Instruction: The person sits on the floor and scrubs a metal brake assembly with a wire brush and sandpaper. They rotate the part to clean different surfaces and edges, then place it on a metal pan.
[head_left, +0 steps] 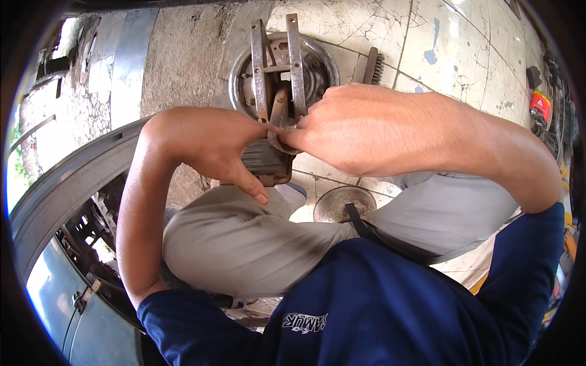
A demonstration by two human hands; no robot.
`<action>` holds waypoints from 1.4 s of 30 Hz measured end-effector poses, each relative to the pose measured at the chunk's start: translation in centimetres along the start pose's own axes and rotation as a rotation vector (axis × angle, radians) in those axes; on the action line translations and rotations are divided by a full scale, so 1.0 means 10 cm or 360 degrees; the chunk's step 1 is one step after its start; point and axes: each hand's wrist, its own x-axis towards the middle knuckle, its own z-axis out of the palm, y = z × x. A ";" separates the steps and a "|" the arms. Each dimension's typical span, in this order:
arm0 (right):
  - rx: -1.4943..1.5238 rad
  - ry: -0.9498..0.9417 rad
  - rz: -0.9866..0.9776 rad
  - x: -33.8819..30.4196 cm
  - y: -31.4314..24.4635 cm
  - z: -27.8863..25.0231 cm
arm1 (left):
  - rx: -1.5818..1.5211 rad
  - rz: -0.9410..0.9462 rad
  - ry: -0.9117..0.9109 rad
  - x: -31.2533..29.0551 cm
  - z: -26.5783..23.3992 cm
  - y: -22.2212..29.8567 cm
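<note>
Rusty brown metal sits between my two hands: a small curved brake pad [268, 160] with a dark, ribbed friction face and a worn steel backing. My left hand [210, 143] pinches its upper edge with the thumb and bent fingers, the index finger pointing down across the ribbed face. My right hand [360, 128] closes narrowly on the same edge from the other side, fingertips meeting my left thumb, and a thin curved sliver of metal shows at that pinch; I cannot tell whether it is part of the pad. Just behind it on the floor lies a round, dull grey hub plate [317, 61] carrying two upright flat steel bars [295, 58], pitted and greasy. Cracked pale tiles [464, 49] spread around it, and a wire brush [373, 66] lies beside the plate.
</note>
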 end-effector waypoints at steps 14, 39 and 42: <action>-0.0137 -0.0480 0.0469 0.16 -0.24 -0.29 | 0.0145 -0.0353 0.0042 0.03 0.02 0.15; -0.0363 0.0489 0.0713 0.11 -0.41 0.56 | 0.0043 -0.0585 0.1235 -0.24 0.88 0.40; -0.0094 0.0607 0.0823 0.03 -0.43 0.56 | 0.0048 -0.0667 0.1685 -0.07 1.11 0.53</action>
